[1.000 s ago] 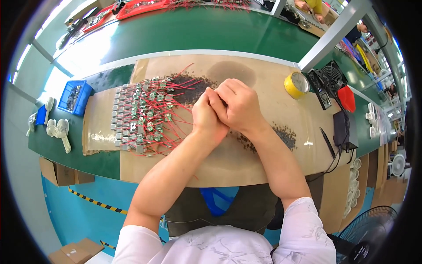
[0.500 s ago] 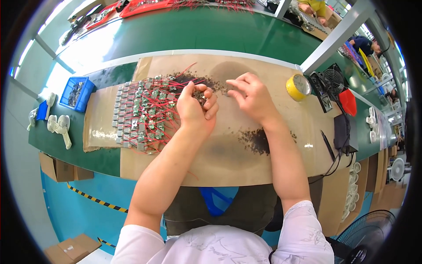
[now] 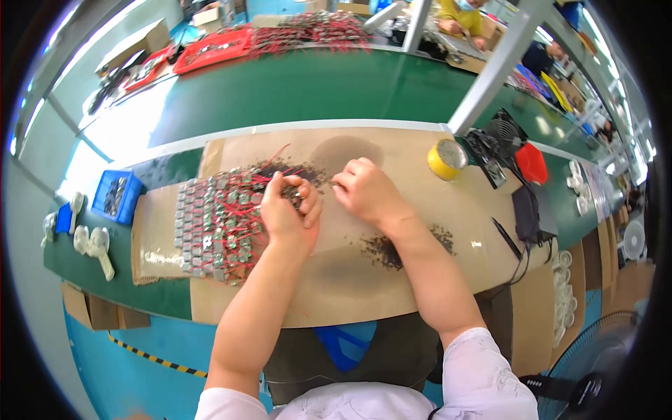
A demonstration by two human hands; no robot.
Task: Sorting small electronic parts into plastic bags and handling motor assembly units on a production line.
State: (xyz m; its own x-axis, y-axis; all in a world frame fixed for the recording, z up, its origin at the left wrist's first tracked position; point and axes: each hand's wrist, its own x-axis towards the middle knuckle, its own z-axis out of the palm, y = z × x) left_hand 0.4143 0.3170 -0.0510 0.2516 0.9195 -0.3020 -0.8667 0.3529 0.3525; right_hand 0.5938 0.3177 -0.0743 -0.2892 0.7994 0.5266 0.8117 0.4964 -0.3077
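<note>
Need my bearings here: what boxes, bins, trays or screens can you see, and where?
Blue bin: left of the cardboard mat, square, small parts inside.
Red trays: far bench, flat.
Cardboard box: far left, brown, long.
Cardboard box: top centre, brown, open.
Screens: none seen.

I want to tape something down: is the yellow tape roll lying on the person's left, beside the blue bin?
No. The yellow tape roll lies on the brown work mat to the right of the right hand, far from the blue bin.
</note>
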